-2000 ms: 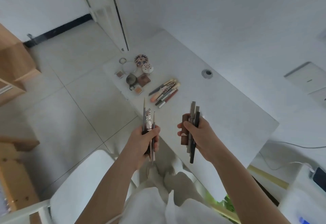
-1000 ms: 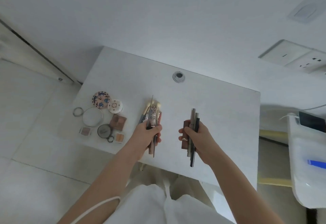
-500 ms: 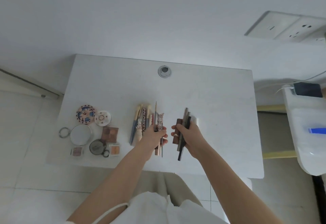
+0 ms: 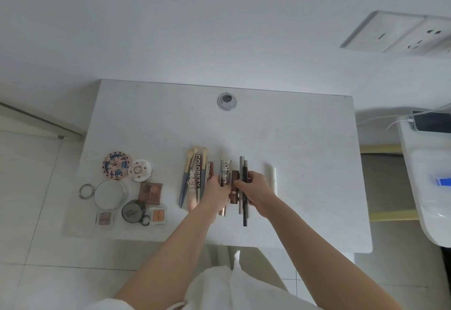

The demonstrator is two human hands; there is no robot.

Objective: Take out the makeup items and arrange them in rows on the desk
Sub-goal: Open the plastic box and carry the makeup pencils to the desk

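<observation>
At the counter's (image 4: 305, 139) left end lay a cluster of compacts (image 4: 117, 168), a mirror (image 4: 109, 194) and small palettes (image 4: 150, 193), well apart from both hands. Next came a row of brushes and tubes (image 4: 195, 178), lying with their long axes running from the near edge toward the wall. Just right of that row the left hand (image 4: 216, 194) had its grip curled round an ornate silver tube (image 4: 225, 173) and some thinner sticks, held parallel to the row and low over the counter. Touching or nearly touching it, the right hand (image 4: 257, 191) gripped a brown lipstick (image 4: 234, 189) and several dark pencils (image 4: 244, 187), also pointing toward the wall. A white tube (image 4: 273, 180) lay just right of that hand, flat on the counter. The move ahead likely turned on setting both bundles down side by side in the gap between the row and the white tube; the left hand sat nearer the row. That gap looked narrow, so the bundles could knock the row's last tubes or the white tube askew.
</observation>
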